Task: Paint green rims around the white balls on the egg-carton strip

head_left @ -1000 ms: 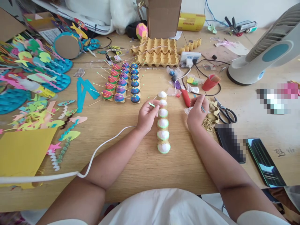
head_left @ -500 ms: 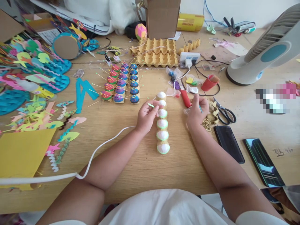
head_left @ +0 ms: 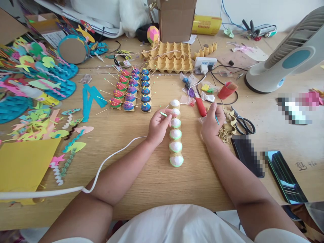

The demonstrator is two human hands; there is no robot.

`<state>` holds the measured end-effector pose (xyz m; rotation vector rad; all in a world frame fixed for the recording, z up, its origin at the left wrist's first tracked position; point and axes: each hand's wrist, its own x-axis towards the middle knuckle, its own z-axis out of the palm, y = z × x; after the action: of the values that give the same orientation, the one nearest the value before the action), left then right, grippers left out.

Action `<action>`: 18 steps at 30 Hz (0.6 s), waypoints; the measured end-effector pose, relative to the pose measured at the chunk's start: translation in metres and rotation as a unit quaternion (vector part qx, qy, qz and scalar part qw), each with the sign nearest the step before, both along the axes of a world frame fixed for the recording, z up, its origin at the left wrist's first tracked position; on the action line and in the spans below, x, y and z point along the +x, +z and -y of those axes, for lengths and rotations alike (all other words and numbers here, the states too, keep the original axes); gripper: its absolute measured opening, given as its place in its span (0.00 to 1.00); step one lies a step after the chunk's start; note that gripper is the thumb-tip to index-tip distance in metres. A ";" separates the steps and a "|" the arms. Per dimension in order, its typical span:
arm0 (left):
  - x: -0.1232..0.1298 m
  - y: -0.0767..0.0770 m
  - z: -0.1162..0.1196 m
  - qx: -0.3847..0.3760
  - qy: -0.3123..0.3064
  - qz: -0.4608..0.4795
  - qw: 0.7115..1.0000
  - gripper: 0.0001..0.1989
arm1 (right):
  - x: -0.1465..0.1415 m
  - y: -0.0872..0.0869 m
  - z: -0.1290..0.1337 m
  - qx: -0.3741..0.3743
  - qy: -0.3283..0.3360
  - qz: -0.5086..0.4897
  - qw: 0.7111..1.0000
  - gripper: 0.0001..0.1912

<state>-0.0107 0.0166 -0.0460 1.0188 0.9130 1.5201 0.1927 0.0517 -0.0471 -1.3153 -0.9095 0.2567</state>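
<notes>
An egg-carton strip (head_left: 175,146) stands lengthwise before me, its bumps topped with white. The nearer bumps have light green rims; the far ones look plain white. My left hand (head_left: 159,125) is at the strip's left side, fingertips against a bump near the far end. Between its thumb and fingers is a small light green strip (head_left: 163,114), probably clay. To the right of the carton strip, my right hand (head_left: 213,123) is closed above the table. A thin blue stick (head_left: 217,119) pokes out of it; the rest is hidden by the fingers.
Painted egg-carton rows (head_left: 130,89) with sticks stand at left-centre, egg trays (head_left: 169,62) behind. Scissors (head_left: 243,120), phones (head_left: 286,177) and a fan (head_left: 260,77) are on the right. Paper cutouts (head_left: 32,125) cover the left. A white cable (head_left: 108,155) crosses by my left arm.
</notes>
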 end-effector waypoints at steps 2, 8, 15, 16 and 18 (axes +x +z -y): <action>0.000 0.000 0.000 0.001 -0.001 0.000 1.000 0.16 | 0.000 0.000 0.000 0.001 -0.001 0.005 1.000 0.35; 0.000 -0.002 0.000 0.008 -0.002 -0.002 1.000 0.15 | 0.000 -0.010 -0.005 0.047 0.039 -0.029 0.998 0.28; -0.001 -0.004 0.002 0.029 -0.019 -0.018 0.999 0.17 | -0.013 0.006 0.020 0.054 0.146 0.158 0.975 0.21; -0.002 -0.003 0.003 0.035 -0.025 -0.021 0.999 0.17 | -0.014 0.008 0.024 0.059 0.165 0.210 0.962 0.18; -0.002 -0.003 0.004 0.058 -0.036 -0.024 0.997 0.15 | -0.017 0.009 0.029 0.079 0.214 0.303 0.925 0.11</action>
<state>-0.0130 0.0124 -0.0488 1.1645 0.8199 1.5072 0.1760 0.0231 -0.0385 -1.0418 -1.7145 0.1035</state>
